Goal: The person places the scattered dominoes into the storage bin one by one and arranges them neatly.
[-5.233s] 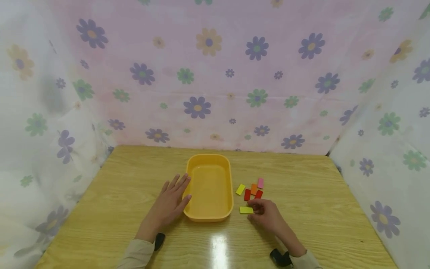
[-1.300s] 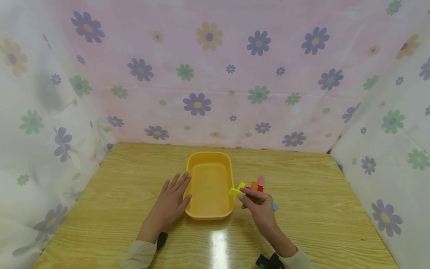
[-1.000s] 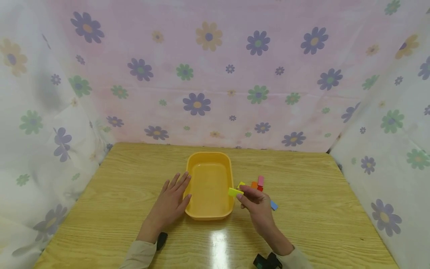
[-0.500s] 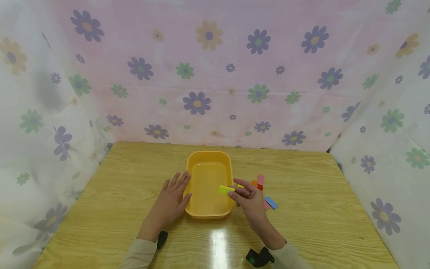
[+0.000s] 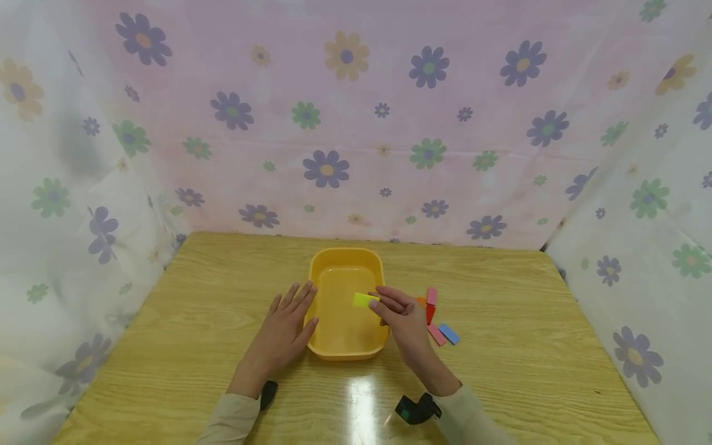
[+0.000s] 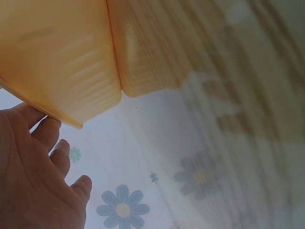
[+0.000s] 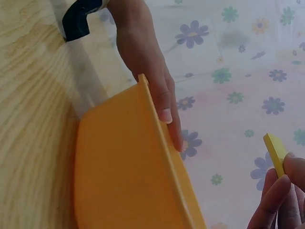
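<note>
My right hand (image 5: 408,321) pinches a thin rectangular yellow block (image 5: 365,300) between thumb and fingers, over the right half of a yellow plastic tray (image 5: 345,356). In the right wrist view the yellow block (image 7: 274,151) is held above the level of the tray's rim (image 7: 159,129). My left hand (image 5: 282,327) rests on the tray's left rim, its fingers straight and spread. The left wrist view shows the fingers of my left hand (image 6: 40,162) against the underside of that rim (image 6: 62,120). No blocks show inside the tray.
Right of the tray lie a pink block (image 5: 432,295), a red block (image 5: 431,314), a partly covered orange block (image 5: 421,301), a second pink block (image 5: 436,335) and a blue block (image 5: 449,334). Floral sheets (image 5: 356,136) enclose the wooden table (image 5: 500,346) at the back and sides.
The yellow block, flat on the table at first, has been picked up by my right hand and carried left over the tray. My left hand has stayed on the rim.
</note>
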Available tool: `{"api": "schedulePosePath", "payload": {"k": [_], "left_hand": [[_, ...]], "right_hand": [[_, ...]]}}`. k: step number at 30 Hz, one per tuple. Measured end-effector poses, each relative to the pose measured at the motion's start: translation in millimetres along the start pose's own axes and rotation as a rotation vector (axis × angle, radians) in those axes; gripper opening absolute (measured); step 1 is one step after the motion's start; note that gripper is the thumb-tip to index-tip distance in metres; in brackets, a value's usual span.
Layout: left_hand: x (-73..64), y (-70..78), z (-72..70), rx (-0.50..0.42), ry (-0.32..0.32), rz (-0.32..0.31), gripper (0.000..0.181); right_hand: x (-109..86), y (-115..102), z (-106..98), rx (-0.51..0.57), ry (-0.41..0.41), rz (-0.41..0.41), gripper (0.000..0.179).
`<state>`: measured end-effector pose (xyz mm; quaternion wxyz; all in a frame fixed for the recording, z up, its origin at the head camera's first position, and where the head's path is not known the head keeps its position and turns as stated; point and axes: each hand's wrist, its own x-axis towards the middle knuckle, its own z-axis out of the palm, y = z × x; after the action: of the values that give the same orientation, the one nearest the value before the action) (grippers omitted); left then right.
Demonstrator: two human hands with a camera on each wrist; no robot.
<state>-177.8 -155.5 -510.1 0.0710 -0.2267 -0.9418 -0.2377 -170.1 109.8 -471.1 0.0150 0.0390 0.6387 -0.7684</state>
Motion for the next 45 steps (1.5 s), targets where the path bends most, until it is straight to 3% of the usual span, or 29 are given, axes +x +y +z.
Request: {"api": "schedulePosePath", "payload": {"k": [11,18,31,39,45], "left_hand": [[0.1,0.8,0.2,0.010,-0.014,-0.001,0.062],[0.6,0.6,0.7,0.021,0.001,0.003,0.062],[1.2,-0.8,1.2,0.028,-0.001,-0.001,0.062],[1.8,-2.1,3.0,0.030,0.001,0.002,0.062],[1.4,-1.3,0.7,0.030,0.000,0.002,0.061]], "right_hand": [[31.4,-18.1,17.4,-0.002,-0.015,-0.037,0.034],[52.6,-21.3,27.5,-0.030,-0.026,-0.117,0.032],[87.6,-18.3,43.4,-0.090,-0.039,-0.164,0.027],[108.7,-6.3,50.1,-0.160,-0.038,-0.142,0.027],[122.9,5.9,54.6,-0.202,-0.076,-0.065,0.034]]}}
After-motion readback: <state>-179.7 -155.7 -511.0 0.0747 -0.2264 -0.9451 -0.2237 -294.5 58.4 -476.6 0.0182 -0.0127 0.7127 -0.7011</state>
